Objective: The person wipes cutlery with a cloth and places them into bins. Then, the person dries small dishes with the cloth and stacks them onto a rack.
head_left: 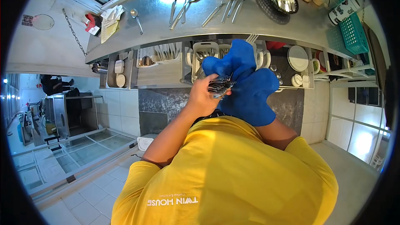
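My left hand (203, 97) is closed round a bunch of forks (221, 86), their tines bundled together in front of my body. A blue cloth (252, 93) covers my right hand, whose fingers are hidden in its folds; only the wrist and forearm show below it. The cloth's near part wraps the hand, and its far part rises toward the counter edge. Beyond the cloth's top, the tines of one fork (252, 38) stick out; its handle is hidden. The bunch in my left hand is right beside the cloth.
On the steel counter (158, 37) lie several spoons (183, 6), several forks (233, 4) and a lone spoon (136, 18). A black basket (266, 4) holds wrapped cutlery. Below, open drawers hold cutlery bins (206, 48) and white plates (298, 58). A teal basket (353, 33) stands right.
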### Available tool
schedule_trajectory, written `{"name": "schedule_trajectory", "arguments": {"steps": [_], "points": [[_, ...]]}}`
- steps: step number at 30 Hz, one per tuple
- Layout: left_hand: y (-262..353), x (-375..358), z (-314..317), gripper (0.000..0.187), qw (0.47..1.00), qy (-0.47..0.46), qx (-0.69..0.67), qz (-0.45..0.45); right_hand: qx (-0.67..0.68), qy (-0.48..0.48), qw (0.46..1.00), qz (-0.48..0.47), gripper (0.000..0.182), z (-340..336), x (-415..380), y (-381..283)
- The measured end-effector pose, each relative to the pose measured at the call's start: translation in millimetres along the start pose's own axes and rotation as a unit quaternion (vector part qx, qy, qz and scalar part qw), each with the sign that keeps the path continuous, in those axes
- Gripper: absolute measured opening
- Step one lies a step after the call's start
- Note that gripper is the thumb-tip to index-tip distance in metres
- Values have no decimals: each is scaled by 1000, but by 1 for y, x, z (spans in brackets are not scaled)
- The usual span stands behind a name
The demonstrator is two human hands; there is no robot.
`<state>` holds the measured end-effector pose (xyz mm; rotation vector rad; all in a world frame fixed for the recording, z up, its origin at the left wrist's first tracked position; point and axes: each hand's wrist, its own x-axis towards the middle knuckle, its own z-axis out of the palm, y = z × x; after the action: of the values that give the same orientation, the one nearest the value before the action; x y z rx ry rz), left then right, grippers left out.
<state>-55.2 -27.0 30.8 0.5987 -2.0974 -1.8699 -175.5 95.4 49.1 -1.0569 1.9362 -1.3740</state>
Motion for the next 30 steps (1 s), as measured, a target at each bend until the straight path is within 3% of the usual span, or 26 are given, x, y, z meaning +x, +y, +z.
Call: {"name": "schedule_trajectory", "arguments": {"steps": [1,2,4,6,8,9,11,13,14,17,20,22,30], "points": [[-10,1,-1,20,995,7,37,92,-25,46,998,-23,35,4,-3,-5],[-11,3,-2,20,995,7,36,94,-51,92,993,-47,36,9,-5,-13],[-12,5,-4,19,941,114,242,209,-102,182,974,-94,39,19,-9,-27],[-9,6,-7,20,940,122,242,205,-130,225,958,-123,41,15,-8,-28],[-15,6,-6,22,984,168,56,29,-125,171,966,-150,47,5,-4,-28],[-4,3,-6,22,977,181,-69,-90,-124,138,969,-165,50,-1,5,-29],[-7,5,-13,19,914,195,-322,-154,-129,99,966,-202,57,-16,28,-32],[-9,1,-23,18,850,170,-461,-189,-147,105,954,-239,63,-23,50,-37],[-11,0,-28,20,814,153,-521,-207,-154,116,946,-260,67,-25,61,-40],[-12,-5,-35,23,799,132,-547,-213,-143,157,937,-276,76,-19,74,-44],[-1,-12,-34,29,857,136,-449,-214,-139,173,951,-215,80,-7,65,-49],[-3,-15,-33,34,865,122,-436,-214,-128,148,960,-201,79,-2,53,-43],[-1,6,-10,22,966,19,-212,-150,-93,100,965,-223,72,10,26,-35]]}}
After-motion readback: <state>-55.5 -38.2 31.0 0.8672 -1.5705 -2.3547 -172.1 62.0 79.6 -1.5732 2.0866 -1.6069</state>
